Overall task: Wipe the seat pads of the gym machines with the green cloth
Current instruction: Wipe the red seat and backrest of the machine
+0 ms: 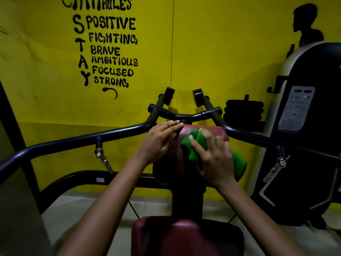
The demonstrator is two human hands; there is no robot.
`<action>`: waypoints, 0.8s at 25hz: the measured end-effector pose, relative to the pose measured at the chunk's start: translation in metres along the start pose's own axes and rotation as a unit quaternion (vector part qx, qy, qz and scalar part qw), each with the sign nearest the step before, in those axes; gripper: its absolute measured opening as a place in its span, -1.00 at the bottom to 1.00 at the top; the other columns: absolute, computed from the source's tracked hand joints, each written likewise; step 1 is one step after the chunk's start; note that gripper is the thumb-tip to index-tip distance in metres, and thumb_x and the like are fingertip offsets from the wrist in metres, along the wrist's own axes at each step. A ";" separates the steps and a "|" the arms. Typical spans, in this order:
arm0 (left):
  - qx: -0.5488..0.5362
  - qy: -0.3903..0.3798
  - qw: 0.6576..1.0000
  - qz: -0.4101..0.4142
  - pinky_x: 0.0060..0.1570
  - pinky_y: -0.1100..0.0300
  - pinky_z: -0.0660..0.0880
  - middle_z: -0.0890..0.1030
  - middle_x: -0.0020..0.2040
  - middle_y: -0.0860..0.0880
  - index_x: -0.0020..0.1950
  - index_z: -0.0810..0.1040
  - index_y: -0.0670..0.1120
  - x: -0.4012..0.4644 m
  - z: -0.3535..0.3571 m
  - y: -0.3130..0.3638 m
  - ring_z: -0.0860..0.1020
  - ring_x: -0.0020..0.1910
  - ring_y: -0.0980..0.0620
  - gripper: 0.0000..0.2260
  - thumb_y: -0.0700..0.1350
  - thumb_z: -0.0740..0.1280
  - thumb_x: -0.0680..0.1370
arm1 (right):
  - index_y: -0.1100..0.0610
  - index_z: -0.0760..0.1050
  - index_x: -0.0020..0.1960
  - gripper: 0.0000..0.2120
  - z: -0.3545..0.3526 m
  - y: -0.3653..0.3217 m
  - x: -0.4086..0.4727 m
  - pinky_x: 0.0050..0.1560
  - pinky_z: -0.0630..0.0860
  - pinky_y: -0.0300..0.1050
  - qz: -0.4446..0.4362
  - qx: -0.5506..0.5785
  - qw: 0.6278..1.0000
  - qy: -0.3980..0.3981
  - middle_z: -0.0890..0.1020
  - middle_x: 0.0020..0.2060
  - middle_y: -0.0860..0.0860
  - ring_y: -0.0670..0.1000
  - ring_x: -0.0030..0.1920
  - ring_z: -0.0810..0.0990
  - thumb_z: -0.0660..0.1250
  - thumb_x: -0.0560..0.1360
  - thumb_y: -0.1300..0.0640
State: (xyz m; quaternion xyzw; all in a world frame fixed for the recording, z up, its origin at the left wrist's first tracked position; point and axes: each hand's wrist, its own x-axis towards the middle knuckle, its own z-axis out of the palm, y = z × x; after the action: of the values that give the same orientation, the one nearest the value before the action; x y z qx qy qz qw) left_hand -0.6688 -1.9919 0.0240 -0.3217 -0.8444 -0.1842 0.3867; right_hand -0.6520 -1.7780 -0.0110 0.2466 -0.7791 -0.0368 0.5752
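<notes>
Two black handlebars (pixel 110 133) flank the red pad (pixel 219 133).

Black handle bars (pixel 77 140) flanking pad (pixel 219 133)

cloth (pixel 195 145) on upper pad (pixel 219 133), seat pad (pixel 184 235) below

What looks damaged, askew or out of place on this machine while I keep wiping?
Nothing stands out. The right hand presses the green cloth on the upper red pad, the left hand rests flat on its left edge, and the lower red pad shows no tears. The dim light could hide small flaws.
</notes>
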 end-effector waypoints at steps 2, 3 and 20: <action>-0.015 -0.019 1.000 0.004 0.27 0.04 0.38 0.49 0.35 -0.02 0.39 0.45 -0.05 0.005 -0.008 -0.004 0.40 0.31 0.03 -0.63 -0.02 0.09 0.63 | 0.01 0.45 0.27 -0.61 -0.001 -0.006 -0.028 -0.25 0.35 -0.02 -0.140 0.010 0.990 0.002 0.39 0.27 0.15 0.14 -0.13 0.39 0.30 0.44 0.06; -0.021 -0.031 0.999 0.004 0.24 0.04 0.39 0.50 0.33 -0.01 0.38 0.47 -0.04 0.008 -0.012 -0.006 0.41 0.29 0.03 -0.64 -0.03 0.11 0.63 | 0.01 0.47 0.25 -0.65 -0.003 -0.002 -0.033 -0.26 0.35 -0.03 -0.193 0.017 0.981 -0.009 0.40 0.27 0.14 0.13 -0.14 0.38 0.31 0.46 0.08; -0.299 -0.232 0.922 -0.079 0.23 0.14 0.48 0.62 0.18 -0.03 0.20 0.60 -0.13 0.058 -0.037 -0.042 0.55 0.20 0.12 -0.74 -0.18 0.37 0.52 | -0.03 0.47 0.28 -0.61 0.013 -0.032 0.029 -0.26 0.24 -0.04 -0.053 -0.017 0.998 0.031 0.46 0.21 0.15 0.15 -0.12 0.39 0.38 0.47 0.01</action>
State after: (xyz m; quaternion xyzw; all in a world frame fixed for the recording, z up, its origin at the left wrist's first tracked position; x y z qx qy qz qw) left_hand -0.7060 -2.0196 0.0898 -0.3884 -0.8388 -0.3782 0.0503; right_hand -0.6590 -1.8211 -0.0008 0.2785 -0.7461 -0.0725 0.6004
